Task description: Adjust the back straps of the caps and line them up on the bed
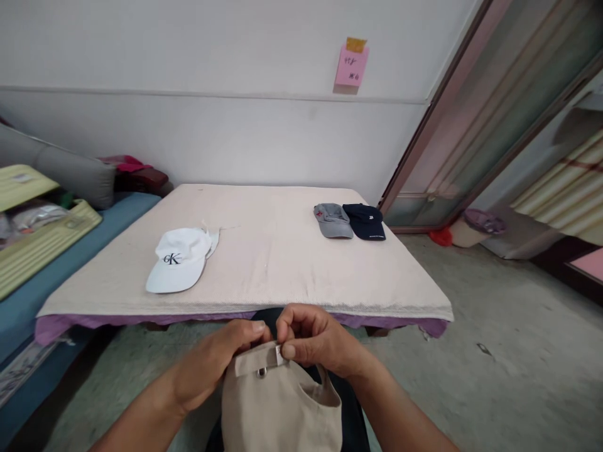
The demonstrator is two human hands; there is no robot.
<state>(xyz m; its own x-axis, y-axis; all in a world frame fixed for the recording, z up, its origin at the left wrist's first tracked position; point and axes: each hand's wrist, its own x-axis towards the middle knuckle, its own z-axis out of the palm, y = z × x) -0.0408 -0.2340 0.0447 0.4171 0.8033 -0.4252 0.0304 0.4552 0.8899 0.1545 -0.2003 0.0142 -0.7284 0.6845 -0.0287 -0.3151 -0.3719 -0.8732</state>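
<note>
A beige cap (277,411) lies over my lap, its back opening turned to the right and its strap (254,361) along the top edge. My left hand (219,358) is closed on the cap at the left end of that strap, thumb uppermost. With thumb and forefinger, my right hand (318,342) pinches the strap by a small pale tab at its right end. Just below the strap sits a small metal buckle (261,372). The fingertips under the strap are partly hidden.
On the cloth-covered table (264,263) ahead, a white cap (181,254) lies at left. A grey cap (333,221) and a navy cap (365,221) lie side by side at right. A yellow case (51,235) stands on the blue bed at far left.
</note>
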